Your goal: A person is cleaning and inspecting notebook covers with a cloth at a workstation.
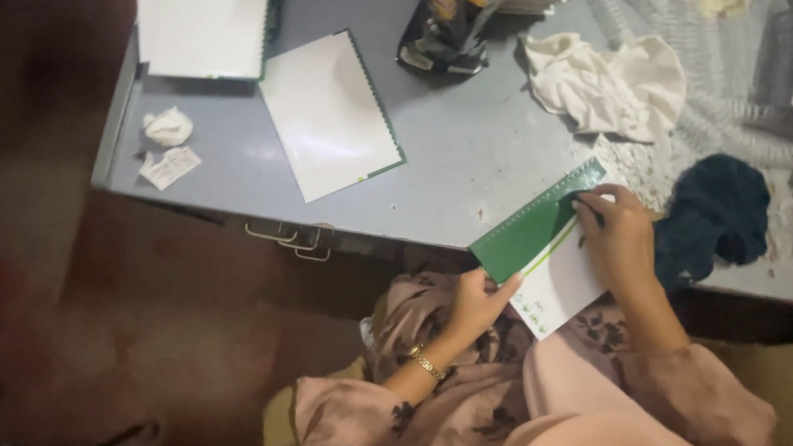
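Note:
A green and white punched card cover (545,245) hangs over the near edge of the grey table (469,154). My left hand (480,300) pinches its lower left corner from below. My right hand (617,236) presses on its right end, fingers curled over the punched edge. A gold bracelet sits on my left wrist. Pink flowered sleeves cover both arms.
A white spiral-punched sheet (327,110) and a stack of notebooks (205,19) lie at the far left. A cream cloth (607,86), a dark blue cloth (713,214), loose white binding coils (768,132) and a dark snack bag (455,4) are on the table. Crumpled paper (168,127) sits near the left edge.

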